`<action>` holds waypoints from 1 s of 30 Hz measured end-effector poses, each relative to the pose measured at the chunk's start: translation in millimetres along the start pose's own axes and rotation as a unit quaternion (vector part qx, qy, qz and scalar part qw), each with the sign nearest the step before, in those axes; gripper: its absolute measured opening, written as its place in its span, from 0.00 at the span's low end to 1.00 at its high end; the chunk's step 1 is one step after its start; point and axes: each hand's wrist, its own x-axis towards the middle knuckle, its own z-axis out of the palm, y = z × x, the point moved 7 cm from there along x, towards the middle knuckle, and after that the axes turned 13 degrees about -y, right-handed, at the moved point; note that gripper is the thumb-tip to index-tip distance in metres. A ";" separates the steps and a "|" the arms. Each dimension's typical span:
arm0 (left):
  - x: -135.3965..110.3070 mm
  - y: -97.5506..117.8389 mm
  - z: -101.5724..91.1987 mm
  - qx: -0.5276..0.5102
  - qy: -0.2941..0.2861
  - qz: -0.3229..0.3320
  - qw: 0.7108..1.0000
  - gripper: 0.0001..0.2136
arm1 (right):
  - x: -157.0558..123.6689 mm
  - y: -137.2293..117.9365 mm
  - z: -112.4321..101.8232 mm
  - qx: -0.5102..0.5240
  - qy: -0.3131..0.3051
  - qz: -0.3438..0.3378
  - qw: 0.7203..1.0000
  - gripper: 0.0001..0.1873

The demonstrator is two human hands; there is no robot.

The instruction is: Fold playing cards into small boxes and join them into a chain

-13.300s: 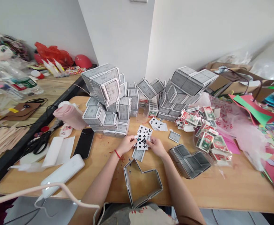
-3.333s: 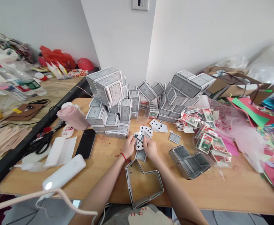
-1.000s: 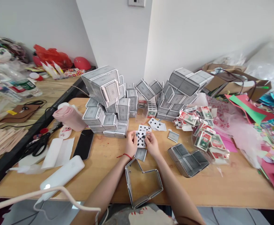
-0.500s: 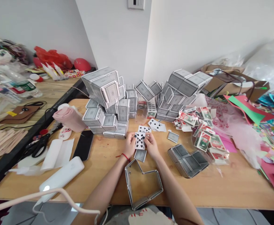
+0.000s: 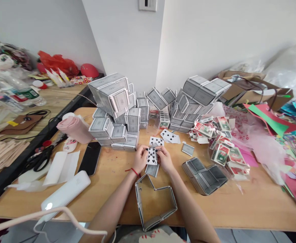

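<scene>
Between my two hands is a face-up playing card [image 5: 151,157], a nine of spades by its look. My left hand [image 5: 141,158] pinches its left edge, and my right hand [image 5: 165,158] grips it at the right, near the top. The card's top edge seems bent back under my fingertips. Just below lies a face-down grey card [image 5: 152,170]. Beyond my fingers are loose face-up spade cards [image 5: 170,136]. A heart-shaped frame of folded cards [image 5: 160,220] stands between my forearms at the table's near edge.
Stacked grey card blocks rise at the left [image 5: 112,114] and right [image 5: 195,98]. A filled heart-like card piece [image 5: 205,177] lies right, near red card boxes [image 5: 221,152]. Leftward are a phone [image 5: 90,158], a white power bank [image 5: 65,190], scissors [image 5: 43,157] and a pink roll [image 5: 74,127].
The top edge of the held card has been folded back, so its upper corner marking is no longer visible. Both hands stay in nearly the same place.
</scene>
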 end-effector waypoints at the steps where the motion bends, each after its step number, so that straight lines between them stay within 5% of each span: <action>1: 0.2 0.7 0.0 0.004 -0.002 0.000 1.000 0.05 | 0.5 0.4 -0.6 0.004 0.002 -0.001 1.000 0.06; 13: -1.2 6.9 -5.5 0.035 -0.011 0.010 0.999 0.06 | 3.0 2.0 7.0 0.083 -0.047 0.030 0.995 0.11; 20: -1.5 8.9 -5.9 0.032 -0.005 0.009 0.999 0.05 | 10.1 4.7 9.6 0.003 -0.103 0.063 0.993 0.17; 30: -3.0 7.0 -1.1 0.008 -0.051 0.015 0.999 0.11 | 2.5 -1.2 7.3 -0.061 -0.075 0.010 0.995 0.15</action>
